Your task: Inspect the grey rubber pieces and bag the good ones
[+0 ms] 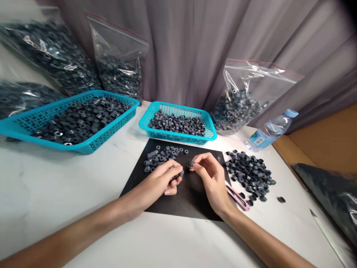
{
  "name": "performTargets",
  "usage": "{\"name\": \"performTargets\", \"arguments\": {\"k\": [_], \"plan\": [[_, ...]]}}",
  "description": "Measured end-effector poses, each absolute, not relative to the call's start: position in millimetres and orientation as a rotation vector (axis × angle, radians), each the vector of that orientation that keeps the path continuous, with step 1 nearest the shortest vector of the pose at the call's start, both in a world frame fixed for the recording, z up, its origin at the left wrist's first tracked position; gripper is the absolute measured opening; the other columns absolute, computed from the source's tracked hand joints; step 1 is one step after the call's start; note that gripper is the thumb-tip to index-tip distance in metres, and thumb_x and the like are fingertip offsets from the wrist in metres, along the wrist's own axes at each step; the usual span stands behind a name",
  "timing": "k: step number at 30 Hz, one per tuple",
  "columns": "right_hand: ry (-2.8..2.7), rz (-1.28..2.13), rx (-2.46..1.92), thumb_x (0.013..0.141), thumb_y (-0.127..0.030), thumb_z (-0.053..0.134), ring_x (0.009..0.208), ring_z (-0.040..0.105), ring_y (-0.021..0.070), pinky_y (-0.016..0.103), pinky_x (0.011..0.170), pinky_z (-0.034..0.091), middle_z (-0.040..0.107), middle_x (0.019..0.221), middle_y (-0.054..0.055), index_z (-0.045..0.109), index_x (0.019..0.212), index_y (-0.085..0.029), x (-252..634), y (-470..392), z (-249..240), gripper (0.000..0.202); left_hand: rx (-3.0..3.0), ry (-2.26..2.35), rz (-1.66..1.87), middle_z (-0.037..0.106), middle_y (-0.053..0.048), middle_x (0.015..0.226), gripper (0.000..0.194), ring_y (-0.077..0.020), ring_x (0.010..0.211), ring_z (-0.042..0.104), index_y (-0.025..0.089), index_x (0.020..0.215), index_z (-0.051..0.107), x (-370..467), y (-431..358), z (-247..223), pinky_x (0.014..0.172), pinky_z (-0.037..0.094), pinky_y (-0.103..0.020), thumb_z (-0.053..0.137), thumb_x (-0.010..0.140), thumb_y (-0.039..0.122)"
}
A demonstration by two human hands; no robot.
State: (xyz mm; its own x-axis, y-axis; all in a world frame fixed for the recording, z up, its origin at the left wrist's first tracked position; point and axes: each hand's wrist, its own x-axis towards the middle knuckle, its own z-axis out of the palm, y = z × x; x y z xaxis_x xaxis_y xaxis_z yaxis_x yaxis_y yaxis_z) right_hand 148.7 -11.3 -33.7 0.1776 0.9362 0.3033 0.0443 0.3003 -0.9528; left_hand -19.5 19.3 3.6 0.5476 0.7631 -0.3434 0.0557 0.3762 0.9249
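My left hand (167, 176) is curled closed around dark grey ring-shaped plastic pieces, partly hidden by the fingers. Between thumb and fingertips, my right hand (210, 176) pinches a small dark plastic ring (190, 163). Both hands are over a black mat (184, 197), a short gap apart. A pile of grey ring pieces (158, 158) lies on the mat just beyond my left hand. To the right of my right hand, a heap of dark hollow caps (249, 173) spreads on the white table, with a pink utility knife (238, 197) beside it.
Two blue baskets, one at left (92, 147) and one at centre (181, 137), hold many dark pieces. Clear bags of pieces stand behind, including one at right (237, 108). A water bottle (270, 130) stands right. A pen-like object (326, 234) lies near the right edge.
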Motion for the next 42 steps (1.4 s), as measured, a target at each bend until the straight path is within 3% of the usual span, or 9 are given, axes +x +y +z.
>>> {"name": "performTargets", "arguments": {"k": [3, 6, 14, 18, 24, 29, 35, 42], "plan": [[-1.321, 0.738, -1.041, 0.094, -0.020, 0.056, 0.088, 0.061, 0.0161, 0.031, 0.082, 0.051, 0.060, 0.095, 0.002, 0.056, 0.094, -0.021, 144.4, -18.8, -33.0, 0.001, 0.871, 0.807, 0.544, 0.053, 0.000, 0.081, 0.013, -0.0088, 0.068, 0.042, 0.017, 0.089, 0.053, -23.6, 19.0, 6.3, 0.053, 0.026, -0.021, 0.053, 0.095, 0.028], [-1.491, 0.552, -1.019, 0.092, -0.012, 0.056, 0.092, 0.063, 0.0167, 0.031, 0.082, 0.052, 0.060, 0.101, 0.004, 0.056, 0.099, -0.022, 139.5, -27.6, -31.5, 0.012, 0.848, 0.752, 0.531, 0.053, -0.001, 0.081, 0.014, -0.0093, 0.070, 0.044, 0.016, 0.086, 0.055, -28.6, 18.4, 6.9, 0.053, 0.028, -0.021, 0.054, 0.095, 0.026], [-1.637, 0.349, -1.014, 0.088, -0.005, 0.059, 0.092, 0.064, 0.0175, 0.032, 0.082, 0.054, 0.065, 0.099, 0.005, 0.059, 0.104, -0.021, 137.0, -28.7, -32.2, 0.022, 0.771, 0.742, 0.592, 0.056, -0.001, 0.078, 0.011, -0.0094, 0.069, 0.046, 0.014, 0.088, 0.059, -30.0, 20.9, 5.0, 0.056, 0.031, -0.022, 0.049, 0.092, 0.011], [-1.641, 0.371, -1.068, 0.089, -0.007, 0.060, 0.088, 0.064, 0.0165, 0.031, 0.080, 0.054, 0.065, 0.098, 0.004, 0.060, 0.108, -0.021, 137.9, -27.5, -33.9, 0.024, 0.748, 0.743, 0.601, 0.055, -0.002, 0.078, 0.016, -0.0098, 0.069, 0.045, 0.014, 0.087, 0.061, -29.0, 21.1, 6.5, 0.056, 0.031, -0.022, 0.047, 0.095, 0.016], [-1.720, 0.338, -1.025, 0.090, -0.006, 0.058, 0.092, 0.063, 0.0176, 0.032, 0.082, 0.053, 0.065, 0.101, 0.006, 0.064, 0.110, -0.021, 137.3, -28.9, -27.6, 0.025, 0.821, 0.734, 0.625, 0.052, 0.000, 0.089, 0.017, -0.0092, 0.075, 0.044, 0.017, 0.087, 0.064, -33.9, 18.6, 3.9, 0.060, 0.032, -0.022, 0.069, 0.088, 0.033], [-1.727, 0.348, -1.034, 0.093, -0.008, 0.057, 0.096, 0.062, 0.0184, 0.034, 0.085, 0.053, 0.063, 0.104, 0.006, 0.067, 0.109, -0.022, 139.3, -27.3, -25.8, 0.024, 0.972, 0.714, 0.557, 0.049, 0.001, 0.088, 0.027, -0.0092, 0.074, 0.038, 0.018, 0.096, 0.064, -38.2, 19.8, 3.1, 0.063, 0.030, -0.023, 0.065, 0.090, 0.044], [-1.639, 0.421, -1.034, 0.093, -0.013, 0.061, 0.091, 0.065, 0.0169, 0.034, 0.084, 0.056, 0.065, 0.101, 0.004, 0.057, 0.131, -0.025, 140.2, -25.9, -31.6, 0.040, 1.130, 0.716, 0.549, 0.047, 0.004, 0.077, 0.027, -0.0091, 0.067, 0.037, 0.017, 0.099, 0.060, -36.7, 23.3, -0.5, 0.062, 0.030, -0.025, 0.061, 0.093, 0.043], [-1.545, 0.468, -1.023, 0.093, -0.013, 0.061, 0.093, 0.068, 0.0169, 0.034, 0.085, 0.059, 0.067, 0.105, 0.005, 0.055, 0.128, -0.023, 136.7, -29.1, -34.1, 0.037, 1.076, 0.720, 0.595, 0.061, -0.001, 0.085, 0.020, -0.0133, 0.079, 0.051, 0.018, 0.106, 0.062, -38.8, 24.4, 1.8, 0.079, 0.041, -0.028, 0.061, 0.094, 0.034]]}}
